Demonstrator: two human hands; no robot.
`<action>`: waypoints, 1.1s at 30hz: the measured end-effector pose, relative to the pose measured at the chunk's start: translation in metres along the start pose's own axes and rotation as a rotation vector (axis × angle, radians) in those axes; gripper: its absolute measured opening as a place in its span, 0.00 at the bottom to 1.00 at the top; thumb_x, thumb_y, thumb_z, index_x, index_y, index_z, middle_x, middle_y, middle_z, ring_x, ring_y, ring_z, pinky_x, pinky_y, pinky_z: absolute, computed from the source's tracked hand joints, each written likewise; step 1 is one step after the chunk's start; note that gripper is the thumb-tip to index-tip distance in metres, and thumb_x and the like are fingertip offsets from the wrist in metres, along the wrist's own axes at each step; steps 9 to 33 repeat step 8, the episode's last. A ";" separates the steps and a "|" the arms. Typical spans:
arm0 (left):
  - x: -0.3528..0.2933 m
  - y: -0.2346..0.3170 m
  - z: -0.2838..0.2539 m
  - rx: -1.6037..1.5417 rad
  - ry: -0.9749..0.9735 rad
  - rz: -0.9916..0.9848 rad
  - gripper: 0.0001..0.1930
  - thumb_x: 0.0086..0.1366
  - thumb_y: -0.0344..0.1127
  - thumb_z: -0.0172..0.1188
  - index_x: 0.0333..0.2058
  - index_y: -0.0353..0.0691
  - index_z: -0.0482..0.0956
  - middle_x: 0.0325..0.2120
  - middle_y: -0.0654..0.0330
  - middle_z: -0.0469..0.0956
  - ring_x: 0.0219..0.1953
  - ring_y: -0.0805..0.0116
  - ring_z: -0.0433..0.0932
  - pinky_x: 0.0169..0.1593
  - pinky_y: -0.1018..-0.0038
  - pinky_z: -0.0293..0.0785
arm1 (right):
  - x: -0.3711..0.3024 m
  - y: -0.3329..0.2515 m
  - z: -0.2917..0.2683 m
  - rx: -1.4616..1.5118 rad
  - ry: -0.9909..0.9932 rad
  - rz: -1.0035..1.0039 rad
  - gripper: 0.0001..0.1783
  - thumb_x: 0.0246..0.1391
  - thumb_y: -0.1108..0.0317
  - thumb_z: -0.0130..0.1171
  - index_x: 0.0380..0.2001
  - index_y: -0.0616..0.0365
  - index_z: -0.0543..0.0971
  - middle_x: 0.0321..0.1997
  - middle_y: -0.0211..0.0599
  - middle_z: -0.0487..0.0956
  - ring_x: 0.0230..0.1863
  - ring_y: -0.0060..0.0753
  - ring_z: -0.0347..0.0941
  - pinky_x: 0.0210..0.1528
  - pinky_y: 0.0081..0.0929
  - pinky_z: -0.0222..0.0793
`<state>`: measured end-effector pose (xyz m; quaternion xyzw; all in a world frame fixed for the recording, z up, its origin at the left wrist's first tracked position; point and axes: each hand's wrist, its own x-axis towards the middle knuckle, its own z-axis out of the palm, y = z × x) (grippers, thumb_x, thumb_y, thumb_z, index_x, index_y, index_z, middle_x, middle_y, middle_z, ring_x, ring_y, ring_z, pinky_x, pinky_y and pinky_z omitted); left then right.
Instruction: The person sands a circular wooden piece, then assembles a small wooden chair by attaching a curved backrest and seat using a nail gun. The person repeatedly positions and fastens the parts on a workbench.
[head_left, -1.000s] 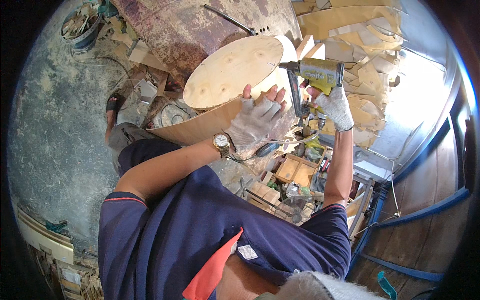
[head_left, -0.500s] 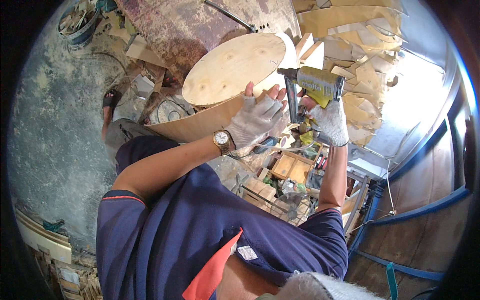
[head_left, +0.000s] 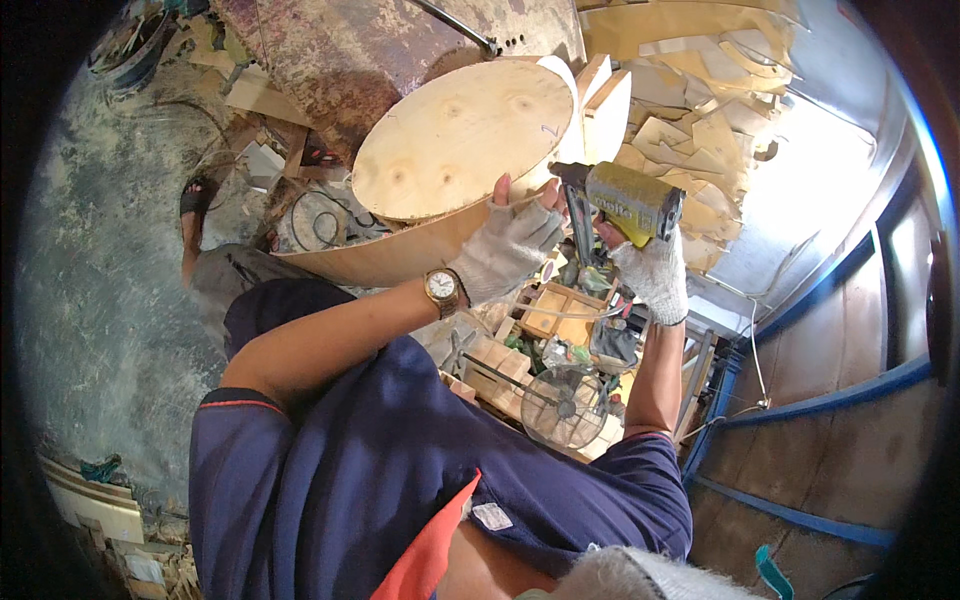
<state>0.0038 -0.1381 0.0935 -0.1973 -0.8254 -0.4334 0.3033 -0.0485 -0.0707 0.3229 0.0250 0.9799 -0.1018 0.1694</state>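
A pale oval plywood board (head_left: 455,140) lies tilted before me, with a thin bent plywood strip (head_left: 385,252) running along its near edge. My left hand (head_left: 510,245), in a white glove with bare fingertips, is closed over the strip's upper edge near the oval's right side. My right hand (head_left: 652,275), gloved the same way, grips a yellow and grey air nail gun (head_left: 630,205) by its handle. The gun's dark nose and magazine (head_left: 578,215) are just right of my left fingertips. Whether the nose touches the strip I cannot tell.
A stained work surface (head_left: 350,60) with a black bar (head_left: 450,25) lies beyond the oval. Stacked plywood offcuts (head_left: 690,130) fill the far right. Below my hands are a fan (head_left: 565,405) and a wooden box (head_left: 565,310). A loose cable (head_left: 320,215) curls left of the strip.
My right hand has drawn the nail gun nearer to me and lower beside the strip, its body tilting slightly. My left hand stays on the strip. The whole view has shifted a little.
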 end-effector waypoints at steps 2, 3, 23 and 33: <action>0.001 0.000 0.000 0.031 0.007 0.005 0.29 0.63 0.47 0.57 0.60 0.40 0.79 0.66 0.50 0.71 0.76 0.51 0.59 0.70 0.19 0.44 | 0.000 -0.002 -0.001 0.024 0.003 0.052 0.20 0.59 0.76 0.71 0.53 0.64 0.80 0.46 0.38 0.87 0.47 0.27 0.83 0.50 0.29 0.80; 0.002 0.001 0.001 0.050 0.021 -0.001 0.29 0.63 0.47 0.57 0.60 0.39 0.79 0.66 0.50 0.71 0.76 0.51 0.59 0.70 0.19 0.44 | 0.001 -0.002 -0.001 0.051 0.005 0.040 0.19 0.59 0.76 0.70 0.53 0.64 0.80 0.46 0.37 0.87 0.46 0.26 0.83 0.50 0.28 0.80; 0.002 -0.003 0.001 0.133 0.034 0.026 0.30 0.62 0.47 0.57 0.60 0.39 0.78 0.69 0.51 0.68 0.77 0.49 0.57 0.71 0.20 0.45 | 0.005 0.001 -0.004 0.169 0.076 0.130 0.20 0.60 0.75 0.69 0.55 0.61 0.80 0.48 0.37 0.87 0.47 0.26 0.83 0.50 0.27 0.79; 0.002 -0.003 0.001 0.133 0.034 0.026 0.30 0.62 0.47 0.57 0.60 0.39 0.78 0.69 0.51 0.68 0.77 0.49 0.57 0.71 0.20 0.45 | 0.005 0.001 -0.004 0.169 0.076 0.130 0.20 0.60 0.75 0.69 0.55 0.61 0.80 0.48 0.37 0.87 0.47 0.26 0.83 0.50 0.27 0.79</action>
